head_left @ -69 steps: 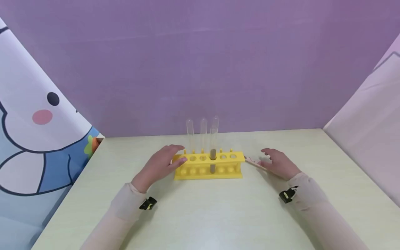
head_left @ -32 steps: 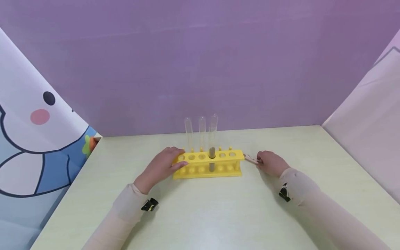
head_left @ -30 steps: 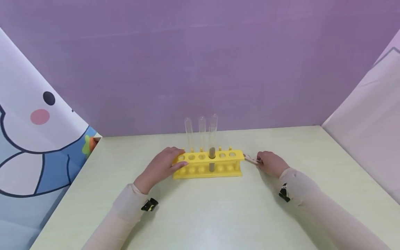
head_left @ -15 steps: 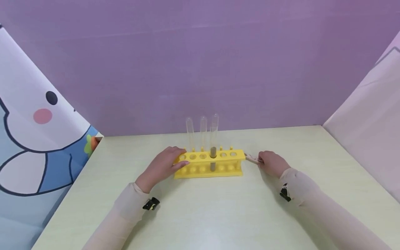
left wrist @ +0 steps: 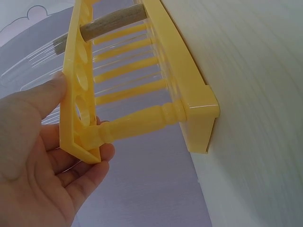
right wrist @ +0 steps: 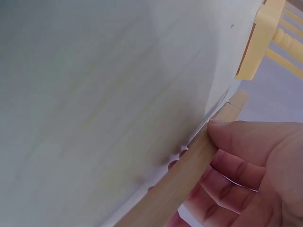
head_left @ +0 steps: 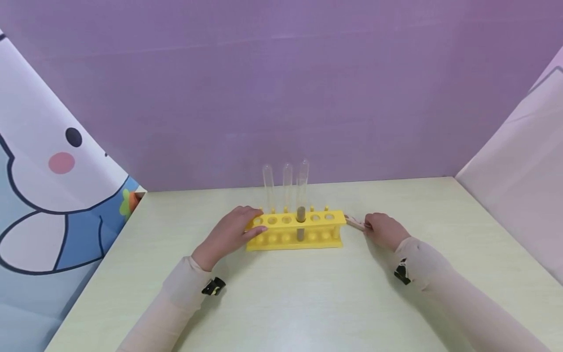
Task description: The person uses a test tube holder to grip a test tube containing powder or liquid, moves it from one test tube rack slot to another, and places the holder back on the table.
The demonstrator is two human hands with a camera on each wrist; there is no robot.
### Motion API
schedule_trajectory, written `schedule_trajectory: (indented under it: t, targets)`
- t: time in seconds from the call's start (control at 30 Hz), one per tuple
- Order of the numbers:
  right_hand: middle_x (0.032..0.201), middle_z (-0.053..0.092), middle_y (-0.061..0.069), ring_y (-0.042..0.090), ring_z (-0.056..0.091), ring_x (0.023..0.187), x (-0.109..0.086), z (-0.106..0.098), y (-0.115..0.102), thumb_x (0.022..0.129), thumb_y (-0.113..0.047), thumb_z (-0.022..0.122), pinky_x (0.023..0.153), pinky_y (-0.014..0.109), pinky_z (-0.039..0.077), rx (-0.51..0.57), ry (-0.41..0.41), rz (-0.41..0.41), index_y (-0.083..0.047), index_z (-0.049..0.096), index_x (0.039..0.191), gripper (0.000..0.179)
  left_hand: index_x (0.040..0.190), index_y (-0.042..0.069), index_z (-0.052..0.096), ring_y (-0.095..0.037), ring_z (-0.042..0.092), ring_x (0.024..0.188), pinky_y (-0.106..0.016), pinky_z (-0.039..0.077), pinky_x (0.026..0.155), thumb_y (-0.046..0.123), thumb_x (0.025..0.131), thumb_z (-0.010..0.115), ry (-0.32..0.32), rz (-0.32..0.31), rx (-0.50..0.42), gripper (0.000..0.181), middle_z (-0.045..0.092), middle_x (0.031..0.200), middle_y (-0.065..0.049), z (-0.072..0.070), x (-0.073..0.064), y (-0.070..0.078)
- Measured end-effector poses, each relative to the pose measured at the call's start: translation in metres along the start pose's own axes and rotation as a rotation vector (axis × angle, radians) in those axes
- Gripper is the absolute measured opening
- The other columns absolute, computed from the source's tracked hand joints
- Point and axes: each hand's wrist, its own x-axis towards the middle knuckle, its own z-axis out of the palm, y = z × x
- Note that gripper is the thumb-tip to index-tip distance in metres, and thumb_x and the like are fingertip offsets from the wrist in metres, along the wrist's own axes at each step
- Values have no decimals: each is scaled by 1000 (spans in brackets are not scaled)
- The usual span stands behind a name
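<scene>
A yellow test tube rack [head_left: 293,246] stands mid-table. My left hand [head_left: 226,234] grips its left end, thumb on the front of the top plate and fingers behind it; the left wrist view shows the thumb and fingers around the plate of the rack [left wrist: 176,52]. One test tube with grey-brown contents [head_left: 301,213] sits upright in a hole right of the middle. Behind, three clear test tubes hang upside down on pegs, among them the leftmost tube [head_left: 268,178]. My right hand [head_left: 387,231] pinches a wooden test tube clamp [right wrist: 189,172] lying close to the table, beside the rack's right end.
The pale table [head_left: 281,298] ends at a purple cloth backdrop [head_left: 281,107]. A cartoon-printed cloth [head_left: 57,195] hangs along the left side, and a pale cloth [head_left: 523,161] along the right.
My right hand, loosely spread over the clamp at first, has come down and closed its fingers on it. The left hand has settled onto the rack's end. The rack stays in place.
</scene>
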Motion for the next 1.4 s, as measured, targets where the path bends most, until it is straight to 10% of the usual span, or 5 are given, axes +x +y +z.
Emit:
schedule_trajectory:
  t: [0.87, 1.4]
  targets:
    - [73, 60, 6, 19, 50, 62, -6, -12, -2, 88, -5, 60, 60, 35, 47, 38, 25, -15, 0, 60, 88, 5, 124, 1, 58, -29, 55, 111, -43, 46, 95, 31, 91, 63, -2, -1, -8, 45, 62, 118, -13, -1, 0, 1]
    - [73, 62, 6, 14, 48, 56, -19, -35, -4, 85, -3, 63, 51, 30, 42, 28, 188, -96, 1, 61, 92, 8, 124, 1, 57, -29, 55, 109, -43, 46, 95, 32, 91, 62, -11, -5, 0, 46, 62, 118, -13, -2, -1, 2]
